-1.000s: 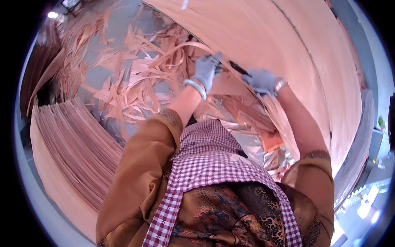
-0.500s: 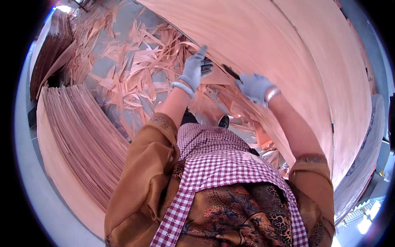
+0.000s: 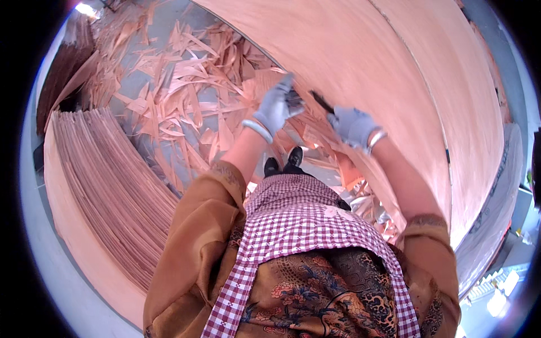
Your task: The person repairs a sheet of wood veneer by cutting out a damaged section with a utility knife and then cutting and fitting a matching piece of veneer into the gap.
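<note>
A large pale pink-tan wood veneer sheet point(image 3: 360, 67) lies before me, and its curved near edge passes by both hands. My left hand point(image 3: 274, 108), in a light grey glove with dark fingers, is at that edge; its fingers look stretched out and apart, somewhat blurred. My right hand point(image 3: 354, 127), also gloved, is closed round a dark knife point(image 3: 322, 102) whose slim end points up and left over the sheet. Loose veneer strips point(image 3: 315, 132) hang or lie below the edge between my hands.
Torn veneer scraps point(image 3: 186, 96) litter the grey floor at the left. A tall stack of veneer sheets point(image 3: 112, 191) stands at my left, with a darker stack point(image 3: 67, 67) beyond it. My shoes point(image 3: 294, 158) are just beneath my hands. Clear plastic film point(image 3: 490, 208) hangs at the right.
My left hand has moved slightly right and down along the veneer edge. The right hand and knife have shifted a little to the right. Both of my shoes now show.
</note>
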Tool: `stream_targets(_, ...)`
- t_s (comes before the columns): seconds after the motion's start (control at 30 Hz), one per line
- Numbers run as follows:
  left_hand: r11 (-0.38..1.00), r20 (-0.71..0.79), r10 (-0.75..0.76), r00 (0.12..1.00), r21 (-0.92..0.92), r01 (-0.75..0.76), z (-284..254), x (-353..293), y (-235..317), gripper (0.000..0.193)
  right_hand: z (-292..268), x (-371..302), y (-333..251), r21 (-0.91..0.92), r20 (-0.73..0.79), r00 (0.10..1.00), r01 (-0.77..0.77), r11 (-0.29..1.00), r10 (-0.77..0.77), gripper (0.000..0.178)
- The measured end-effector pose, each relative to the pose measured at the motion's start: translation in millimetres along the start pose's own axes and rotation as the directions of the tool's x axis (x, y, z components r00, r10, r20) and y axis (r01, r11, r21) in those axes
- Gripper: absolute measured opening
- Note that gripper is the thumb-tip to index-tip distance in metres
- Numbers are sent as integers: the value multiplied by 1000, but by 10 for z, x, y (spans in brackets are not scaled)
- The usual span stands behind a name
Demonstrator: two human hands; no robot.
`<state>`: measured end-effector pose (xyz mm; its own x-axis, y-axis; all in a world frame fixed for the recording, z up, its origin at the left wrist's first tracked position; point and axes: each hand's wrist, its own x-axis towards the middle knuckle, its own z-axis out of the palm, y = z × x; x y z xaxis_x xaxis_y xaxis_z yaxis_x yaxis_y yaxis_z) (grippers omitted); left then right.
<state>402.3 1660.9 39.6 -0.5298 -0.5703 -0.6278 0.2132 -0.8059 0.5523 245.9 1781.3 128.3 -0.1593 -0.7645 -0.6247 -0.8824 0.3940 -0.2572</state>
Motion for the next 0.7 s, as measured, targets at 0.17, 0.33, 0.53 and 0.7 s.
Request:
stream_targets(0.17, 967, 156, -124, 980, 241, 84, 255, -428, -311, 31, -489, 25, -62, 182, 314, 947, -132, 974, 70, 31)
stream_targets(0.33, 971, 367, -195, 909, 205, 126, 121, -529, -715, 29, -178, -488, 293, 710, 2, 1000, 19, 704, -29, 27)
stream_targets(0.53, 918, 223, -276, 935, 350, 187, 466, -768, -751, 21, 432, -1202, 887, 608, -397, 912, 178, 774, 102, 34)
stream_targets(0.7, 988, 292, 46, 955, 125, -86, 558, -754, -913, 16, 603, -1453, 712, 80, -615, 781, 201, 976, -110, 50)
